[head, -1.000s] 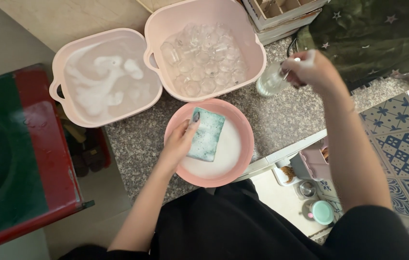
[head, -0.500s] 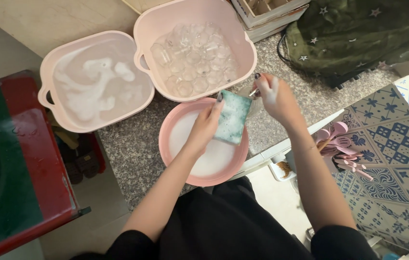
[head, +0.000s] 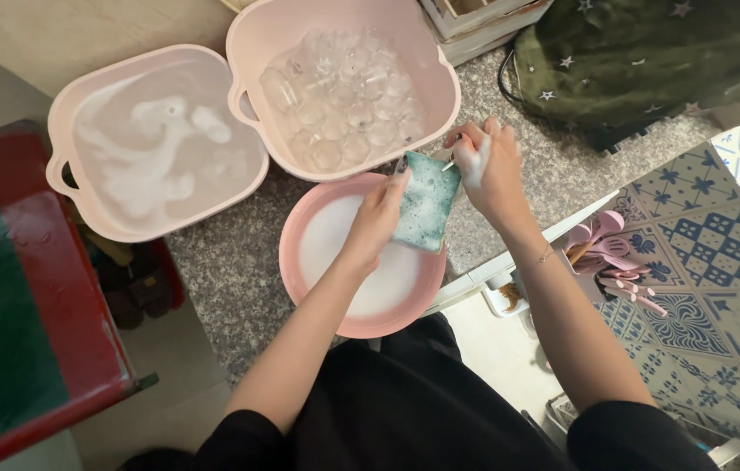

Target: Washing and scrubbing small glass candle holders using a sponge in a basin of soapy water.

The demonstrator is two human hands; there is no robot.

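Speckled granite counter (head: 239, 270): left hand (head: 376, 222) grips a foamy green sponge (head: 426, 202), right hand (head: 489, 167) pinches a thin utensil (head: 452, 162).

Small item in right hand (head: 490, 166) — mostly hidden behind the sponge (head: 425, 201), unidentifiable.

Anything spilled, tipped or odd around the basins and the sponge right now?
Nothing stands out. The left hand holds the soapy green sponge over the round pink basin, against a small item in the right hand. Both square tubs sit upright on the stone counter, with no visible spill.
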